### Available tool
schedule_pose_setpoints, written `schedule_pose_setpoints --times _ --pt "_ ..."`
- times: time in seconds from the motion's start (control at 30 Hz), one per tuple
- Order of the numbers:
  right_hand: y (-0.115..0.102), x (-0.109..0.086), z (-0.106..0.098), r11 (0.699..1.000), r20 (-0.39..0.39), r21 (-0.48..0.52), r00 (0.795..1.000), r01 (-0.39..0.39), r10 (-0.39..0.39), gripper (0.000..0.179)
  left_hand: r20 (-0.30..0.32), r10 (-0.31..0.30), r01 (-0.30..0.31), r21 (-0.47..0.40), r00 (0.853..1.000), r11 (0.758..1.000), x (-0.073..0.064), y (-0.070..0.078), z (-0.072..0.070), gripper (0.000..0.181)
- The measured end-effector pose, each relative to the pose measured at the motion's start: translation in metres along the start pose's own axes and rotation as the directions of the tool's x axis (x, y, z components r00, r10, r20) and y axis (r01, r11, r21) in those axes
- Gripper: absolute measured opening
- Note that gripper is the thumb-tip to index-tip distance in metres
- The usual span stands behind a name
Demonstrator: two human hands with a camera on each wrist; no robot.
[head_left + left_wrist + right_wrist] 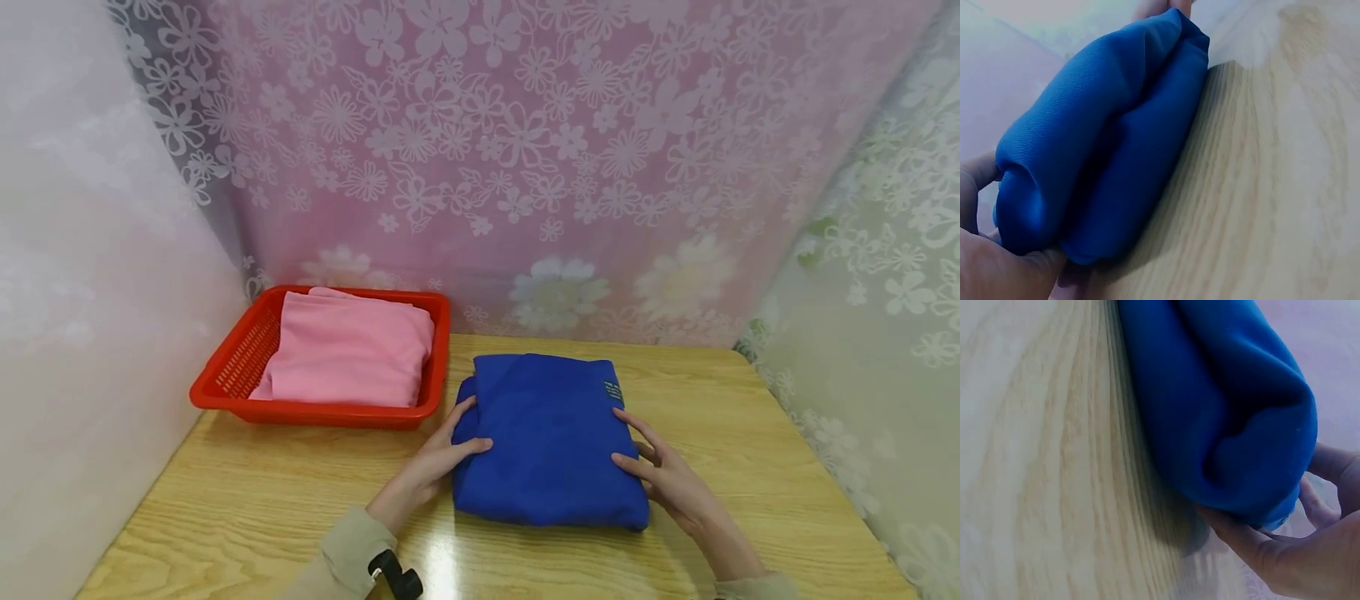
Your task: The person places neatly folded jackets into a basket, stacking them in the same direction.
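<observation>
A folded blue cloth (547, 442) lies on the table, with small printed lettering near its far right corner. My left hand (431, 458) grips its left side, the thumb on top of the fold. On the opposite side my right hand (678, 483) holds the edge, thumb and index finger on top, other fingers partly hidden beside or beneath it. The left wrist view shows the thick rolled near edge of the blue cloth (1097, 131) with the left hand (1004, 262) at its end. In the right wrist view the right hand (1310, 550) cups the other end.
A red plastic basket (330, 414) stands at the back left, holding folded pink cloth (352, 350). The wooden table (750, 450) is bordered by flower-patterned curtains (525, 167) behind and at both sides. A black strap device (396, 575) sits on the left sleeve.
</observation>
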State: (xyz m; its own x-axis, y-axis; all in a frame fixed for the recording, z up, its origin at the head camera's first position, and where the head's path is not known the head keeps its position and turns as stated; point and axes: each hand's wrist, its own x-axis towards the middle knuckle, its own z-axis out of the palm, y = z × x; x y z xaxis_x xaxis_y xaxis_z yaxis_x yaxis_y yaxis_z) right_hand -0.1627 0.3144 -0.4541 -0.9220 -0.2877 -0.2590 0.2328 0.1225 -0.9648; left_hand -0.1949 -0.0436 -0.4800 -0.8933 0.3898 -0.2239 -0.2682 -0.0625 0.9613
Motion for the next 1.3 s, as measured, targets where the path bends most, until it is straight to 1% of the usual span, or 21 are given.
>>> schedule_pose_setpoints --times 0.1,0.17,0.27,0.37,0.47,0.57,0.63,0.73,0.87,0.93,1.0,1.1,1.17,1.3 --pt "0.001 -0.003 0.001 1.000 -0.042 0.008 0.999 -0.003 0.004 0.073 0.006 0.002 -0.002 -0.002 1.000 1.000 0.000 0.001 0.003 0.086" --pt "0.001 -0.005 0.001 1.000 -0.053 0.009 0.999 -0.004 0.005 0.073 0.008 -0.008 0.008 0.008 1.000 1.000 -0.001 0.002 0.005 0.088" --pt "0.001 -0.006 0.001 1.000 -0.039 0.007 0.999 0.001 -0.001 0.074 0.011 -0.034 0.034 0.006 0.999 0.999 -0.001 0.005 0.006 0.090" --pt "0.001 -0.004 0.000 1.000 -0.026 0.014 1.000 0.006 -0.005 0.074 0.033 -0.051 0.052 -0.030 0.998 0.998 0.001 0.004 0.006 0.092" --pt "0.001 -0.004 0.001 1.000 -0.015 0.027 1.000 0.015 -0.015 0.073 0.041 -0.067 0.069 -0.063 0.997 0.996 0.003 0.001 0.007 0.095" --pt "0.002 -0.004 0.003 0.999 -0.021 0.048 1.000 0.022 -0.021 0.073 0.034 -0.061 0.063 -0.061 0.998 0.996 0.004 -0.001 0.008 0.097" --pt "0.001 -0.006 0.004 0.998 -0.036 0.058 0.999 0.030 -0.028 0.073 0.034 -0.051 0.053 -0.053 0.998 0.997 0.004 0.002 0.009 0.096" --pt "-0.007 -0.013 0.002 0.996 -0.047 0.073 0.998 0.056 -0.053 0.072 0.059 -0.030 0.033 -0.049 0.998 0.998 0.004 0.016 0.011 0.095" --pt "-0.030 -0.024 -0.004 0.986 -0.034 0.074 0.989 0.147 -0.144 0.069 0.106 0.005 0.002 -0.063 0.994 0.998 0.003 0.047 0.016 0.091" --pt "-0.043 -0.030 -0.005 0.979 -0.034 0.069 0.981 0.194 -0.192 0.068 0.113 0.030 -0.024 -0.053 0.993 0.998 0.002 0.063 0.019 0.089" --pt "-0.055 -0.034 -0.005 0.973 -0.037 0.063 0.974 0.224 -0.222 0.068 0.112 0.046 -0.041 -0.045 0.993 0.998 0.001 0.077 0.020 0.087" --pt "-0.068 -0.039 -0.003 0.975 -0.054 0.044 0.975 0.218 -0.216 0.068 0.102 0.045 -0.043 -0.031 0.994 0.999 0.001 0.091 0.020 0.085" --pt "-0.074 -0.041 -0.001 0.980 -0.070 0.022 0.978 0.198 -0.196 0.068 0.094 0.034 -0.031 -0.031 0.995 0.999 0.000 0.097 0.019 0.084" --pt "-0.085 -0.039 0.006 0.984 -0.096 -0.024 0.979 0.177 -0.178 0.068 0.076 0.041 -0.038 -0.040 0.996 0.998 -0.002 0.105 0.014 0.083"
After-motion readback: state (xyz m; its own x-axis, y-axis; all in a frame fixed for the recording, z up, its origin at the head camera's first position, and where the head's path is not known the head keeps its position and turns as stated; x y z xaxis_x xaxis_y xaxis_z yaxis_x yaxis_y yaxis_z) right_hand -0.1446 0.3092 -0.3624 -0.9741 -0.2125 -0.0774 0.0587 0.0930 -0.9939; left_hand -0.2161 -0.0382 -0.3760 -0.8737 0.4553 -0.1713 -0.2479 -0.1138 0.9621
